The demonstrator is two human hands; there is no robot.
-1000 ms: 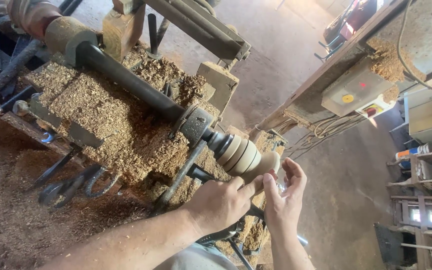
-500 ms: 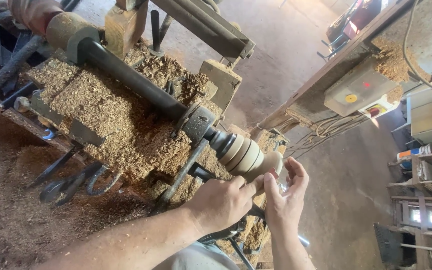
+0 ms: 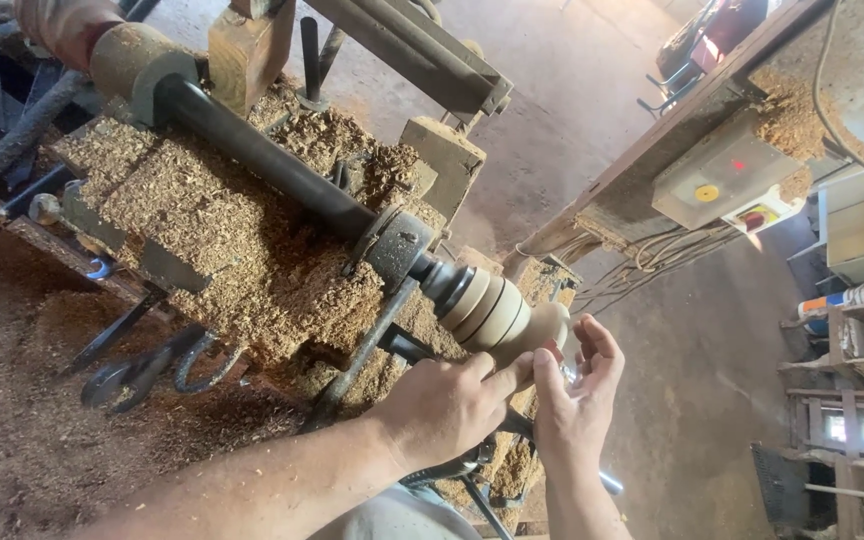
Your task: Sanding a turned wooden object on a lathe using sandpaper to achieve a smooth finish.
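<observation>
Hands barely shifted; sawdust blankets lathe bed, concrete floor beyond.

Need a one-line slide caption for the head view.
Both hands, left hand and right hand, at a pale wooden workpiece on a shavings-covered lathe.

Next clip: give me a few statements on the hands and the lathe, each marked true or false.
1. Both hands meet at the pale turned wood piece on the lathe's end. True.
2. The left hand grips a hammer. False: its fingers rest against the wood piece.
3. Wood shavings cover the lathe bed. True.
4. The right hand lies flat on the floor. False: it is raised beside the piece's tip.
</observation>
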